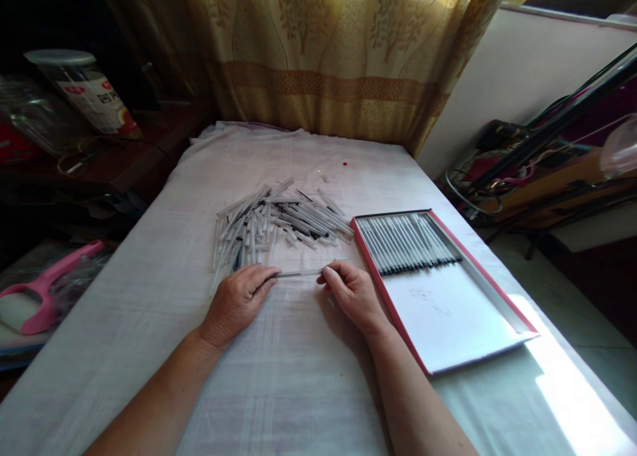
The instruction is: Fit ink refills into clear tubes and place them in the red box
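Note:
A thin, clear pen lies level between my two hands above the cloth. My left hand pinches its left end, and my right hand grips the other end between thumb and fingers. Just beyond them spreads a loose pile of clear pen barrels, caps and dark refills. To the right, a shallow red-edged box holds a row of pens side by side, their dark ends toward me. The ends of the held pen are hidden by my fingers.
A white cloth covers the table. A small red piece lies near its far edge. On the left stand a lidded canister and a pink-handled tape dispenser. A gold curtain hangs behind; cluttered frames stand at right.

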A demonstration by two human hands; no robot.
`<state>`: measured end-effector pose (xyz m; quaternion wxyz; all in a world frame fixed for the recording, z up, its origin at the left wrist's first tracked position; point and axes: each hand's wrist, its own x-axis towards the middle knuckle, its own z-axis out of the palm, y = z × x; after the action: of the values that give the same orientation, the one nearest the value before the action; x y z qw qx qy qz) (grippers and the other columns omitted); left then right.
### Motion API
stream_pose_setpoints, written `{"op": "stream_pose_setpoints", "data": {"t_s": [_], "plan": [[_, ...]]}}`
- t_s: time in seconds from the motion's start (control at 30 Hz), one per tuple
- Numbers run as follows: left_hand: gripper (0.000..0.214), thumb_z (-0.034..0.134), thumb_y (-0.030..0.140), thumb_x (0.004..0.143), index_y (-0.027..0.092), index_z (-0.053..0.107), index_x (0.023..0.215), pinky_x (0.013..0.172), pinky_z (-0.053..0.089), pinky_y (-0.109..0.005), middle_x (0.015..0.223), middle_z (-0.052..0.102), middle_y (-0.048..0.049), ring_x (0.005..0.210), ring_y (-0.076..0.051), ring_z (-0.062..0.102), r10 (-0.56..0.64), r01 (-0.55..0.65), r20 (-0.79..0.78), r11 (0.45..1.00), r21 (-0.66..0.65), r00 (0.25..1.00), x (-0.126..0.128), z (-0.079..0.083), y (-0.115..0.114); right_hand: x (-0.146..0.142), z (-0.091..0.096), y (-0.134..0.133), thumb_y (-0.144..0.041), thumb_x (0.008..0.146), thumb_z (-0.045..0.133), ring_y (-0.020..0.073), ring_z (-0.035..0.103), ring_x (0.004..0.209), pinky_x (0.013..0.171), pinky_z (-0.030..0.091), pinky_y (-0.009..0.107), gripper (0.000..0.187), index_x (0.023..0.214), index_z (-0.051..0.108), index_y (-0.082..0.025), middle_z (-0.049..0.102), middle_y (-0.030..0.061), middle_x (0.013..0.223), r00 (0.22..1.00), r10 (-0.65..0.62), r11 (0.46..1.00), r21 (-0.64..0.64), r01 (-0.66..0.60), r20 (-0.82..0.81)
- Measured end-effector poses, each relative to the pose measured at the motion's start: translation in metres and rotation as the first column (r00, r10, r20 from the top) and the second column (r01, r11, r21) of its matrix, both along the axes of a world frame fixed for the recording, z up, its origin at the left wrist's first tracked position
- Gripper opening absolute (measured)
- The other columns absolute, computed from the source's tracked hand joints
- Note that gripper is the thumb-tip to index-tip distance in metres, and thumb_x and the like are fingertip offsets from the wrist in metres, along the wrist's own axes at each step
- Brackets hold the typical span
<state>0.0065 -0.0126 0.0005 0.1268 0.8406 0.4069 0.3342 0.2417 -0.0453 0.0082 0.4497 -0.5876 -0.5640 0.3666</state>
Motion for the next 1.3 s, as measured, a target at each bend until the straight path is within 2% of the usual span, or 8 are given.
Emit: {"op": "stream_pose_setpoints", "data": {"t_s": [0.1, 0.23, 0.4, 0.57, 0.77, 0.9, 1.1, 1.3], "plan": [[0.025, 0.05, 0.031, 0.094, 0.021, 0.07, 0.106, 0.08, 0.055, -0.031, 0.096, 0.074, -0.0061, 0.088, -0.019, 0.069, -0.009, 0.009, 0.005, 1.0, -0.01, 1.0, 0.001, 0.001, -0.001, 0.003, -0.002, 0.0, -0.039, 0.088, 0.054, 0.0151, 0.062, 0.06, 0.06, 0.046, 0.026, 0.029, 0.067, 0.063, -0.021, 0.068, 0.0022, 0.062, 0.984, -0.021, 0.999, 0.029, 0.016, 0.176], [0.025, 0.051, 0.031, 0.093, 0.021, 0.07, 0.105, 0.08, 0.055, -0.03, 0.096, 0.074, -0.0059, 0.088, -0.019, 0.069, 0.004, -0.004, -0.003, 1.0, -0.016, 1.0, 0.001, 0.0, 0.0, 0.003, -0.004, 0.0, -0.038, 0.087, 0.055, 0.0152, 0.064, 0.066, 0.063, 0.05, 0.026, 0.023, 0.098, 0.066, -0.021, 0.072, 0.0038, 0.082, 0.999, 0.024, 0.999, 0.026, -0.024, -0.024], [0.024, 0.052, 0.031, 0.093, 0.021, 0.071, 0.104, 0.08, 0.055, -0.03, 0.095, 0.075, -0.0056, 0.088, -0.019, 0.069, 0.004, -0.004, 0.001, 1.0, -0.005, 1.0, 0.0, -0.003, 0.001, 0.001, -0.004, 0.001, -0.039, 0.088, 0.054, 0.0149, 0.062, 0.063, 0.061, 0.048, 0.025, 0.026, 0.074, 0.064, -0.02, 0.069, 0.0034, 0.07, 1.0, -0.005, 1.0, 0.0, 0.005, 0.03], [0.025, 0.051, 0.032, 0.093, 0.021, 0.071, 0.104, 0.082, 0.055, -0.031, 0.096, 0.074, -0.0062, 0.089, -0.019, 0.069, 0.023, -0.023, 0.005, 0.999, -0.027, 1.0, 0.0, -0.002, 0.001, -0.001, -0.002, 0.001, -0.038, 0.085, 0.058, 0.014, 0.062, 0.062, 0.061, 0.05, 0.026, 0.021, 0.092, 0.066, -0.02, 0.072, 0.0041, 0.081, 0.994, 0.027, 1.0, -0.011, -0.029, -0.102], [0.033, 0.051, 0.043, 0.092, 0.02, 0.069, 0.107, 0.076, 0.055, -0.03, 0.094, 0.074, -0.0068, 0.079, -0.018, 0.069, 0.055, -0.052, 0.024, 0.993, -0.105, 0.998, 0.001, 0.008, 0.001, -0.003, 0.005, 0.002, -0.038, 0.079, 0.064, 0.0133, 0.061, 0.059, 0.058, 0.049, 0.027, 0.018, 0.083, 0.065, -0.02, 0.07, 0.0027, 0.075, 0.956, -0.041, 0.999, 0.002, 0.043, -0.289], [0.038, 0.042, 0.045, 0.094, 0.02, 0.07, 0.091, 0.073, 0.054, -0.029, 0.084, 0.074, -0.006, 0.076, -0.019, 0.069, 0.089, -0.086, 0.018, 0.987, -0.135, 0.996, 0.002, 0.012, 0.0, -0.003, 0.007, 0.003, -0.039, 0.076, 0.067, 0.0132, 0.061, 0.058, 0.058, 0.05, 0.027, 0.021, 0.083, 0.065, -0.02, 0.07, 0.0026, 0.074, 0.936, -0.073, 0.997, -0.011, 0.073, -0.344], [0.024, 0.055, 0.041, 0.087, 0.021, 0.067, 0.091, 0.068, 0.053, -0.025, 0.085, 0.072, -0.0026, 0.07, -0.016, 0.066, 0.163, -0.14, 0.134, 0.976, -0.168, 0.977, 0.006, 0.011, 0.002, -0.006, 0.005, 0.005, -0.039, 0.075, 0.068, 0.0121, 0.06, 0.056, 0.054, 0.047, 0.025, 0.021, 0.081, 0.065, -0.019, 0.071, 0.0021, 0.072, 0.913, -0.094, 0.995, -0.078, 0.069, -0.397], [0.031, 0.049, 0.045, 0.089, 0.021, 0.068, 0.091, 0.062, 0.05, -0.025, 0.068, 0.07, 0.0007, 0.063, -0.016, 0.066, 0.149, -0.131, 0.045, 0.953, -0.275, 0.988, 0.007, 0.017, 0.006, -0.006, 0.005, 0.005, -0.041, 0.072, 0.07, 0.0119, 0.059, 0.055, 0.049, 0.042, 0.023, 0.025, 0.082, 0.065, -0.018, 0.071, 0.0026, 0.073, 0.887, -0.123, 0.992, -0.09, 0.093, -0.444]]}}
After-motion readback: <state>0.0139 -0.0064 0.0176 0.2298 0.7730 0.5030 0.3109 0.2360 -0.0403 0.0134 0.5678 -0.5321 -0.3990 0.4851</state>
